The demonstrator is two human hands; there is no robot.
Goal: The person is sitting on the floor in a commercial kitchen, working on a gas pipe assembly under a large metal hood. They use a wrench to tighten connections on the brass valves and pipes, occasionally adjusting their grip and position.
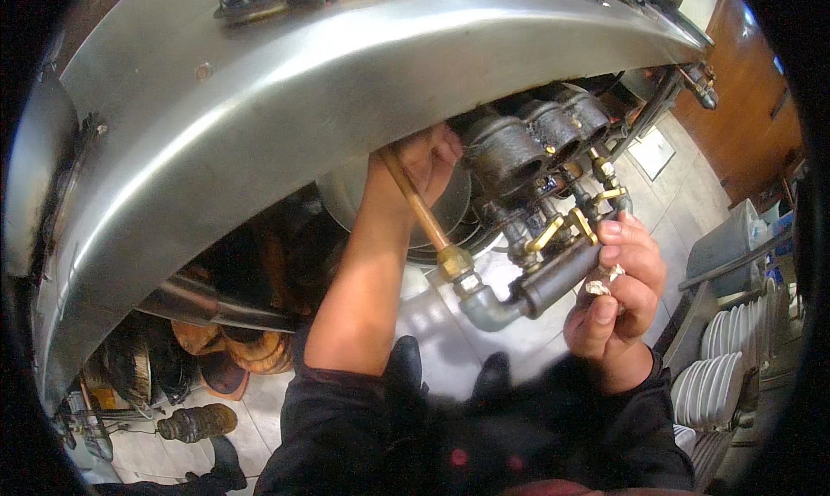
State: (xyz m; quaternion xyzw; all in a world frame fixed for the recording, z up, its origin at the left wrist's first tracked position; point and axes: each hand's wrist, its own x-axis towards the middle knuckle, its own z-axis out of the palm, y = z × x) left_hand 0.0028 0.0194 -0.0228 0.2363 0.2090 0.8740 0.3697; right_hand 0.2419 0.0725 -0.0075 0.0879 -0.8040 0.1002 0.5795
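Observation:
My left hand (430,157) reaches up under the front of a stainless steel stove (285,98). Its fingers are curled beside a dark cast-iron burner tube (506,153), and the steel edge hides part of them. A copper pipe (413,198) passes in front of that wrist down to a brass fitting (454,263) and a grey elbow (491,308). The elbow joins a dark gas manifold (560,278) with brass valve levers (581,225). At the manifold's right end, my right hand (629,293) pinches a small crumpled whitish wad (598,286) between thumb and fingers.
A round metal pot (346,193) stands below the stove. Stacked white plates (707,391) and a grey bin (724,250) are at the right. Dark pans (134,362) and a dirty jar (197,422) sit at the lower left. The floor (683,181) is tiled.

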